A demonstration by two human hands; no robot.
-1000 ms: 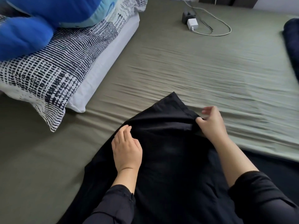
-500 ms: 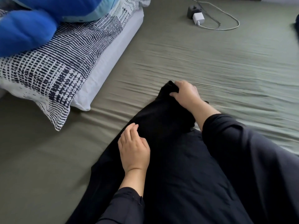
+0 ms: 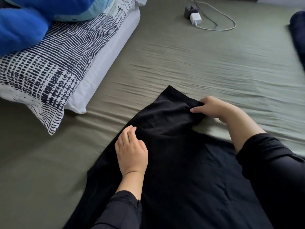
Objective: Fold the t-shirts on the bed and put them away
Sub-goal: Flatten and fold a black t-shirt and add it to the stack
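Note:
A black t-shirt (image 3: 181,171) lies spread on the olive-green bed sheet (image 3: 198,63), reaching from the bottom edge up to the middle. Its far end, a sleeve, is bunched and partly folded over. My right hand (image 3: 212,107) pinches that bunched sleeve cloth at its right edge. My left hand (image 3: 132,151) rests flat on the shirt's left side, fingers together and pressing the cloth down. Both forearms wear black sleeves.
A black-and-white patterned pillow (image 3: 54,63) sits at the left on a white pillow (image 3: 105,63), with a blue plush thing (image 3: 24,22) on top. A white charger (image 3: 195,18) and its cable lie at the far middle. A dark blue cloth (image 3: 298,38) lies at the right edge.
My right hand reached forward to the sleeve's far tip, then drew back to the right with the cloth pinched, folding the sleeve over. My left hand stayed pressed on the shirt.

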